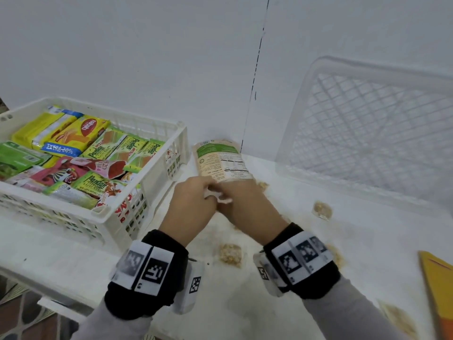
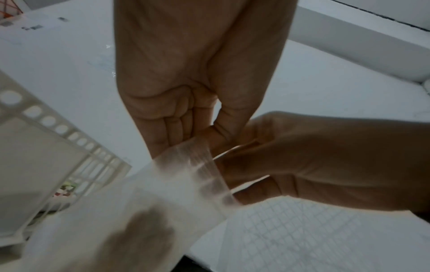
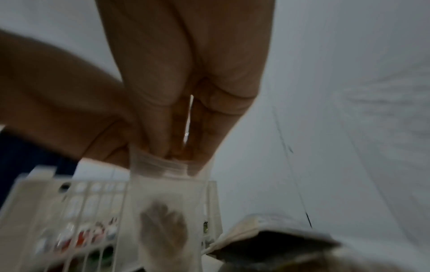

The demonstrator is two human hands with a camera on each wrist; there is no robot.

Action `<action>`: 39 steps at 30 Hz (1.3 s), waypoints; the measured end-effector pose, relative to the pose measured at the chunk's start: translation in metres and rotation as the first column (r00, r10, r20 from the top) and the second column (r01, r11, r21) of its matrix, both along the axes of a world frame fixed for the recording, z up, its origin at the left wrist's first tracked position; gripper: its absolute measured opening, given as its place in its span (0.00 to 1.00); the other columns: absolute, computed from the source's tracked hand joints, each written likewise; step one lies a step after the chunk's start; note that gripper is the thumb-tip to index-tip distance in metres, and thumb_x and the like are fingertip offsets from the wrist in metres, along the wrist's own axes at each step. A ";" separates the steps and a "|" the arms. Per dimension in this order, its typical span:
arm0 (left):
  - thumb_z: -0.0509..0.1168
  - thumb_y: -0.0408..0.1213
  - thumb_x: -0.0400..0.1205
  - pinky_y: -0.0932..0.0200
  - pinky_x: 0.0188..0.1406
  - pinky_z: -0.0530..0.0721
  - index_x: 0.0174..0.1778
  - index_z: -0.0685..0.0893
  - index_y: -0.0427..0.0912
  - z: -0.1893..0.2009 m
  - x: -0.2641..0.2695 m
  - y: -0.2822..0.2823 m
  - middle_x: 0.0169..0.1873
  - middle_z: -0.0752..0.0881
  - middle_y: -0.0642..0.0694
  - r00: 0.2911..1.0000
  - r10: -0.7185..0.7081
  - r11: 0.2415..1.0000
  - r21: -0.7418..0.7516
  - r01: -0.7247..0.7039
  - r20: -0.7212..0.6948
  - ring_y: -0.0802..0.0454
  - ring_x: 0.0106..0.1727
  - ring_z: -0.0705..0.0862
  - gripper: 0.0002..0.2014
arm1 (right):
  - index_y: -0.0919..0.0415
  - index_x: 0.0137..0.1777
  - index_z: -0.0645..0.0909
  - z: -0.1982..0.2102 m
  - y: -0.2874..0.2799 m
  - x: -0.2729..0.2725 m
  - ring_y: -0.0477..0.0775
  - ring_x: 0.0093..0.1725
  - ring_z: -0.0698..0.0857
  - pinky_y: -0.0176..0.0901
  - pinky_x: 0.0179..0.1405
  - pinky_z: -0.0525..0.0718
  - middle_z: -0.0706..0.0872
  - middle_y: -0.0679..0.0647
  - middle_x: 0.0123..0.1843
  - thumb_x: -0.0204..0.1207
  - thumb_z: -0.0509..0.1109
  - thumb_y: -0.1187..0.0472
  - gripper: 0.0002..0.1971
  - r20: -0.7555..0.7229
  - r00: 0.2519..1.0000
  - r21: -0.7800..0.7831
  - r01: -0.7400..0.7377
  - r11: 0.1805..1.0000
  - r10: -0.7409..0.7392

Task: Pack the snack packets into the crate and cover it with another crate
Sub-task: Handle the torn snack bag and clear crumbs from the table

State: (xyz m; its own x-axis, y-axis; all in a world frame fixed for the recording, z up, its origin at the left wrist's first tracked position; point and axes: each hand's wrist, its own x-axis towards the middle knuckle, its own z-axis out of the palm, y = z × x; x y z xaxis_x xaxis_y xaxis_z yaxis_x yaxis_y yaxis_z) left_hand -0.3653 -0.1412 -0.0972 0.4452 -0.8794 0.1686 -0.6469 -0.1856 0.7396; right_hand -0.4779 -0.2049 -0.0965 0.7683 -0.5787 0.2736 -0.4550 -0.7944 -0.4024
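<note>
While the full white crate sits at nine o'clock on the tabletop, both hands, left hand and right hand, pinch one small clear snack packet in the middle.

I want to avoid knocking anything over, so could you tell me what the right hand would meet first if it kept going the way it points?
Most likely the beige snack pouch lying just beyond the right hand, then the wall behind it; depth is uncertain.

Left hand and right hand: side by side, knuckles up, fingertips meeting, each pinching the same small clear packet between thumb and fingers.
</note>
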 end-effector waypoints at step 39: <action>0.65 0.28 0.73 0.48 0.60 0.82 0.59 0.86 0.45 -0.007 0.013 -0.002 0.53 0.88 0.44 0.918 -0.033 0.999 -0.041 0.018 -0.395 0.52 0.56 0.85 0.19 | 0.67 0.39 0.86 0.001 -0.010 -0.007 0.56 0.45 0.87 0.44 0.46 0.87 0.89 0.59 0.39 0.69 0.77 0.68 0.03 0.444 0.894 0.287 -0.081 0.955 -0.058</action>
